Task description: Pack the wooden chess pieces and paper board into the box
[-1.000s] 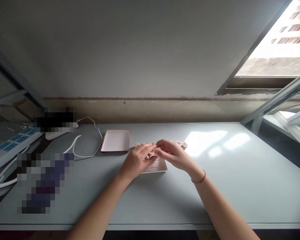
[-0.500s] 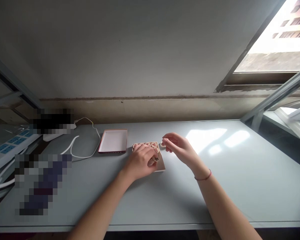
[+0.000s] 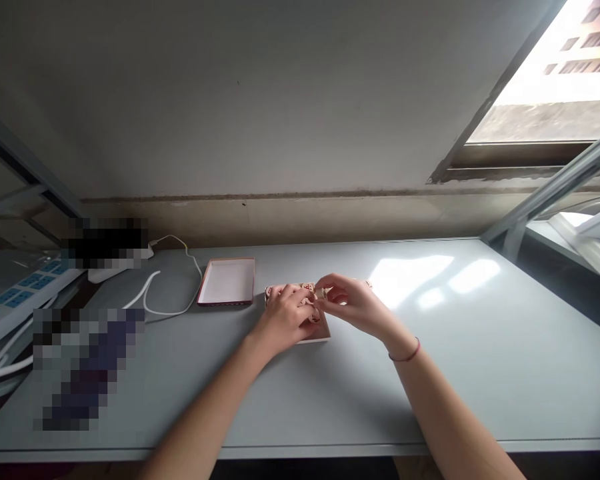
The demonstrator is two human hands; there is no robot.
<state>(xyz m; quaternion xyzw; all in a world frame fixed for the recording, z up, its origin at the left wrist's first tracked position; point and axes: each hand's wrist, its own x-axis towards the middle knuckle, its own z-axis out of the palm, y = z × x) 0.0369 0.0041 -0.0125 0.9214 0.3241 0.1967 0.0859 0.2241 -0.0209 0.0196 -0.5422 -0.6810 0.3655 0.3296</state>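
Note:
A shallow box [image 3: 321, 335] holds several round wooden Chinese chess pieces with red and dark characters, laid in rows along its far side. My left hand [image 3: 286, 319] lies over the box with its fingers curled, and a Chinese chess piece [image 3: 314, 315] shows between its thumb and fingers. From the right, my right hand [image 3: 350, 300] pinches another Chinese chess piece [image 3: 321, 293] on edge at the box's right side. Most of the pieces in the box are covered by my left hand. Behind my right hand, a loose piece [image 3: 369, 284] partly shows on the desk.
The box lid [image 3: 227, 281], white inside with a red rim, lies left of the box. A white cable [image 3: 170, 313] loops further left, near a power strip [image 3: 25, 290] with blue sockets. Metal frame posts stand at both ends of the grey desk [image 3: 360, 413].
My right hand has moved left to the box with a piece in its fingers. A loose piece behind it has come into view. My left hand has shifted slightly over the box.

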